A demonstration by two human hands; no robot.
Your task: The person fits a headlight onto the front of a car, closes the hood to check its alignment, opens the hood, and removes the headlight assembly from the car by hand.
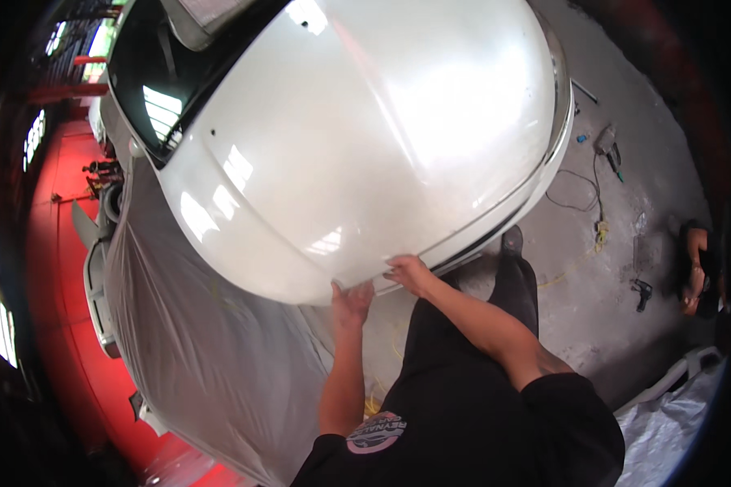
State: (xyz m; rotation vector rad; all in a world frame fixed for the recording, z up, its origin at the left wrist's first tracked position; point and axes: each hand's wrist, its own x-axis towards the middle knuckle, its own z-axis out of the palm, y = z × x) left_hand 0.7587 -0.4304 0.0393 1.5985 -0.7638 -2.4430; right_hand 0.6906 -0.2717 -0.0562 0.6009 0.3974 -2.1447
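Note:
A glossy pearl-white car hood [317,162] fills the upper middle of the head view. At its near edge my left hand [352,303] grips the rim, thumb up, with some fingertips hidden by the edge. Just to the right, my right hand [410,274] holds the same edge, its fingers bent over the top surface. The two hands are a short way apart. Beside my right hand, a dark gap [463,258] runs under the hood's front edge. The car's dark windshield [150,89] shows at the upper left.
A grey plastic sheet [195,341] drapes over something on the left, before a red wall [61,235]. On the right floor [577,316] lie a corded grey tool [607,142] and a black drill-shaped tool [642,294]. Another person's arm [695,264] shows at the far right, above a silvery cover [666,430].

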